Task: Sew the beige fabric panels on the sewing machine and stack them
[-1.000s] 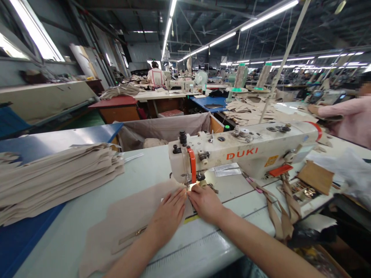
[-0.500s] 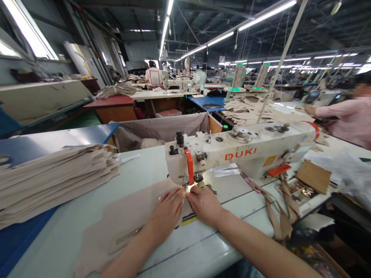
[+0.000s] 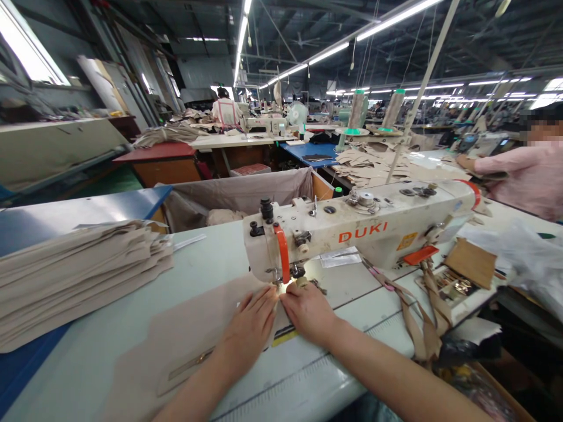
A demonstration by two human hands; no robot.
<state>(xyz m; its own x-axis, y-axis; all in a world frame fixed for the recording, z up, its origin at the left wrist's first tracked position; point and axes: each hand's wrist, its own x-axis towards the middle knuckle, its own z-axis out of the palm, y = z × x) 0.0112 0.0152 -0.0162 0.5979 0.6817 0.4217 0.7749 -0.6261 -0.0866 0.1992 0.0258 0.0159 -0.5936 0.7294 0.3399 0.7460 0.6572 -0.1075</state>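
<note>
A beige fabric piece [image 3: 185, 337] with a zipper along its near edge lies flat on the pale table [image 3: 105, 346] and runs under the needle of a white DUKI sewing machine [image 3: 360, 231]. My left hand [image 3: 250, 328] lies flat on the fabric just left of the presser foot, fingers stretched out. My right hand [image 3: 310, 313] presses down on the fabric right in front of the needle, fingers together and flat. The fingertips of both hands almost meet under the machine's small lamp.
A tall stack of beige cut pieces [image 3: 79, 275] lies at the left. A cloth-lined bin [image 3: 246, 193] stands behind the machine. Beige straps [image 3: 422, 316], a brown card [image 3: 475, 264] and clear plastic [image 3: 528, 258] sit at the right. A person in pink [image 3: 532, 176] works at far right.
Both hands stay pressed on the fabric at the needle. The head has turned slightly right, so everything sits a little further left in view.
</note>
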